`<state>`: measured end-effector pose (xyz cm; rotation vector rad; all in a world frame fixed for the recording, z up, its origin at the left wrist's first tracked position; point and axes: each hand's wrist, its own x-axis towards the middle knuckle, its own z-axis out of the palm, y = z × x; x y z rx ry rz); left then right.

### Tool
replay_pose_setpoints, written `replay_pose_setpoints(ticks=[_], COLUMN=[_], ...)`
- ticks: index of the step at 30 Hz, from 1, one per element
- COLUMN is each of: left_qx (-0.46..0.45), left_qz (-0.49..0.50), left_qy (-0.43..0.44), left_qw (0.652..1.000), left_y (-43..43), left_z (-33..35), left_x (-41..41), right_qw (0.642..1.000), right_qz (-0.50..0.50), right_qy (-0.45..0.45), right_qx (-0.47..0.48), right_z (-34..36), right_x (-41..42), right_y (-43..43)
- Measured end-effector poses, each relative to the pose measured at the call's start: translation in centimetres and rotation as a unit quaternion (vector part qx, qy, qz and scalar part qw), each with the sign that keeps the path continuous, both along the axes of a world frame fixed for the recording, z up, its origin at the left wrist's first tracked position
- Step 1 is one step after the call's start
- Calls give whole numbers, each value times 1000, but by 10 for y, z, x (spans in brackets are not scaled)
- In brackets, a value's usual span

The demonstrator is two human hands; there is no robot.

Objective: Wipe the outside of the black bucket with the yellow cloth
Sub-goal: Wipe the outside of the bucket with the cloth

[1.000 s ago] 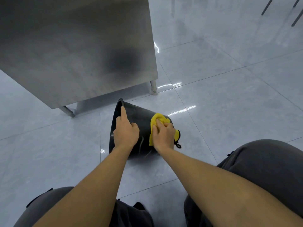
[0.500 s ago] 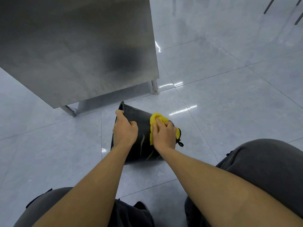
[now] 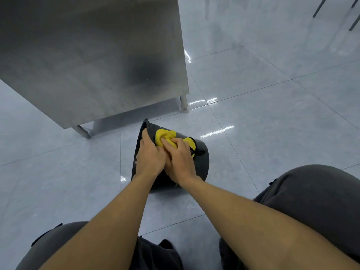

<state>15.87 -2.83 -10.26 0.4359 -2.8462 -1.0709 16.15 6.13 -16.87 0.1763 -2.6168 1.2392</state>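
Observation:
The black bucket (image 3: 202, 162) lies on its side on the tiled floor, its open mouth facing left. My left hand (image 3: 149, 156) grips the rim, fingers curled over the edge. My right hand (image 3: 178, 158) presses the bunched yellow cloth (image 3: 165, 136) against the bucket's outer wall, close beside the left hand. Part of the cloth shows ahead of my fingers and a corner with a black loop sticks out to the right. The two hands touch each other.
A stainless steel cabinet (image 3: 93, 55) on short legs (image 3: 183, 103) stands just behind the bucket. Glossy grey floor tiles (image 3: 272, 123) spread to the right. My knees in dark trousers (image 3: 311, 201) frame the bottom. Thin chair legs (image 3: 319, 6) show at the top right.
My right hand has slid the yellow cloth leftward along the bucket wall toward the rim, ending against my left hand. The bucket has turned slightly, showing less of its inside.

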Motion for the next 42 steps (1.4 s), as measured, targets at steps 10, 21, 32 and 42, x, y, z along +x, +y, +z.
replay_pose_setpoints(ticks=[10,21,32,42], left_qx=[-67,-17,-5,34], left_qz=[-1,-9,19,22], left_qy=[3,-3,19,-12], left_qw=[998,1000,1000,999], left_y=[-3,-2,-6,-6], left_z=[-5,-9,-15,-13], left_x=[3,-3,8,-2], right_qw=[952,1000,963,999], right_qz=[-207,8,-194,29], right_qy=[-227,8,-180,22], right_qx=[-13,7,-40,-15], right_z=[-31,-3,-35,-7], right_x=[-3,1,3,2], right_y=[35,1,29,-4])
